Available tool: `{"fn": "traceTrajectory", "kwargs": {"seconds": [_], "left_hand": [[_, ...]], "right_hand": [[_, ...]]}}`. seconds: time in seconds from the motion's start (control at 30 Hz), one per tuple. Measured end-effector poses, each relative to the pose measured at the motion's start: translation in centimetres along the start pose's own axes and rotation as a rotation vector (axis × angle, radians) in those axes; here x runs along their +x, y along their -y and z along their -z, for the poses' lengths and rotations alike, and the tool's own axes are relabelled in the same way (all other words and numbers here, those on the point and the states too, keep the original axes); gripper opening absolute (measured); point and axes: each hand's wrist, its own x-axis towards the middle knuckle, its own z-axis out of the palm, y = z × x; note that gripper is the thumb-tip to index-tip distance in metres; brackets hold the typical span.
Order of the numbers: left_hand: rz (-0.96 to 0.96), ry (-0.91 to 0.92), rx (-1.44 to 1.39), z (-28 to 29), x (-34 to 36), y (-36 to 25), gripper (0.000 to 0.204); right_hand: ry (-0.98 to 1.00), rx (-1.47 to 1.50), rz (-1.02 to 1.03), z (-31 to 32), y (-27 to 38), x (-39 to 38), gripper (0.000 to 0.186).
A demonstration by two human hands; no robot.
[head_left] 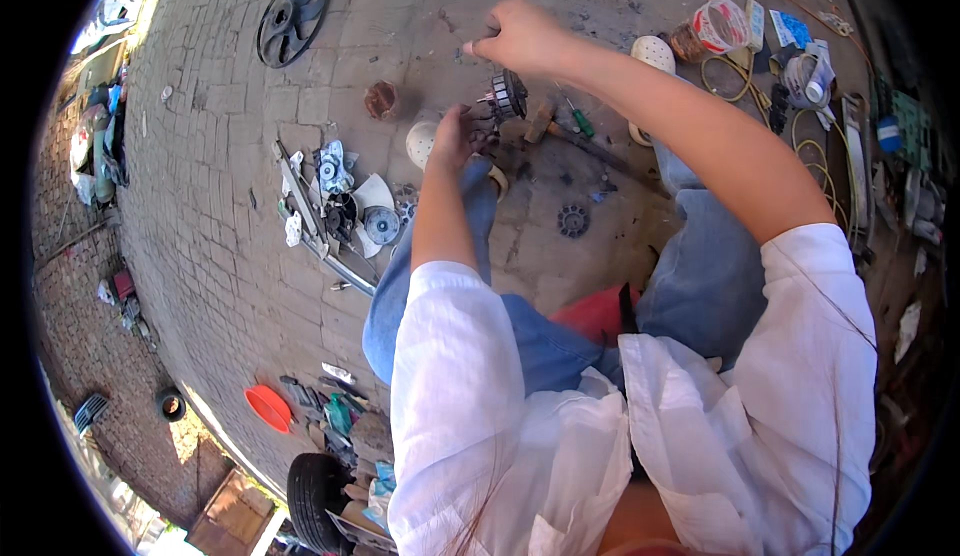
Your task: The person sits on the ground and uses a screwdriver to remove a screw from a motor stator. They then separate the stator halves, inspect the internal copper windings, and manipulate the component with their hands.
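Between the two hands, low over the paved floor, a small round motor core [509, 94] with dark ribbed sides is being worked on. It is steadied from below by the left hand [450, 136], whose fingers are curled against its near edge, though the grip itself is partly hidden and cannot be told for certain. Above and just beyond it, the right hand [520, 36] is closed into a fist, apparently pinched on something thin that is too small to make out.

A slip is judged the main risk: the core is rounded and metallic, held in the air and not braced, so a hard pull could let it twist out and drop onto the brick. Loose small parts could scatter into the paving joints.

Just right of the left hand lie a wooden-handled hammer [540, 119] and a green-handled screwdriver [580, 121]. Nearer the knees, a small dark toothed wheel [573, 220] rests flat. Left of the left hand, a heap of pale plastic and grey metal fan pieces [345, 201] is spread, and far beyond it a dark bladed fan wheel [291, 18].
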Motion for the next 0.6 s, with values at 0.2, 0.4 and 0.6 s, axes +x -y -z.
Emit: {"fn": "traceTrajectory", "kwargs": {"seconds": [0.2,0.4,0.6], "left_hand": [[-0.257,-0.144,0.689,3.6,4.4,1.6,0.036],[-0.004,0.212,1.435,2.1,5.5,-4.3,0.031],[-0.336,0.181,1.777,2.1,6.6,-10.5,0.038]], "right_hand": [[0.041,-0.276,0.109,-4.4,-3.6,3.2,0.039],[0.164,-0.098,-0.027,-4.0,-6.3,5.1,0.041],[0.259,-0.044,0.003,-5.4,-4.6,5.0,0.038]]}}
